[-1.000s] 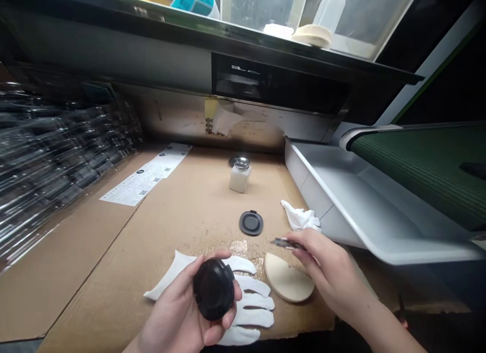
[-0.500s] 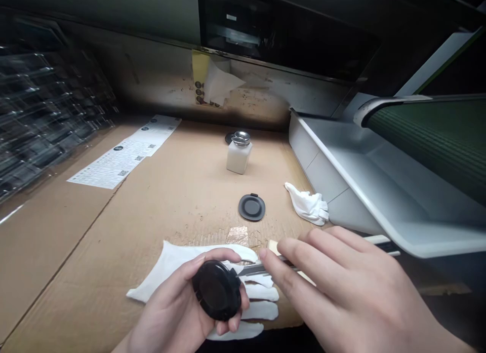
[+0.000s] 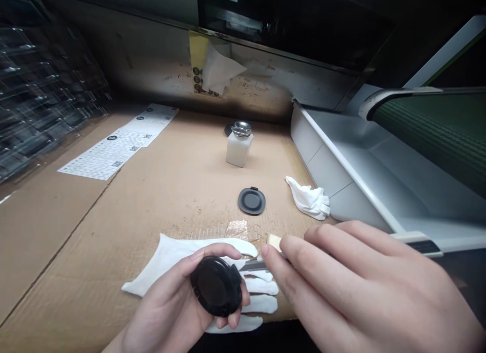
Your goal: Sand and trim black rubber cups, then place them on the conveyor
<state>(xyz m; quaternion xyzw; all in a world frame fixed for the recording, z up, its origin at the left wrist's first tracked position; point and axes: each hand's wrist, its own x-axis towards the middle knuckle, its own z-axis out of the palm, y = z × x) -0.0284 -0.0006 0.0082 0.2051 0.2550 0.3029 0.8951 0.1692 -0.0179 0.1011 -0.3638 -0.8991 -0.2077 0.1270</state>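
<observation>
I see a black round housing (image 3: 216, 287), smooth, glossy and disc-shaped with small notches on its rim. It sits low in the middle of the view, just above a flat white cloth glove (image 3: 178, 254). My left hand (image 3: 167, 317) grasps it, thumb over the top edge and fingers curled beneath.

My right hand (image 3: 364, 297) pinches a slim metal tool (image 3: 253, 265). Its point reaches the housing's right rim, though I cannot tell whether it touches.

A pale wooden piece (image 3: 274, 241) shows only as a corner just beyond the right fingertips.

All of this lies over a brown corrugated cardboard sheet (image 3: 152, 191) with creases and a patch of clear tape. Farther back on the cardboard are:
- a flat dark rounded cap (image 3: 251, 201) with a small tab
- a crumpled white glove (image 3: 309, 202) beside it
- a square milky plastic bottle (image 3: 238, 148) with a shiny metal dish top

To the right is a grey, smooth-walled tray (image 3: 341, 160), with a ribbed green conveyor belt (image 3: 436, 135) beyond it. To the left are printed label strips (image 3: 117, 150), then stacked clear plastic trays (image 3: 38, 100).
</observation>
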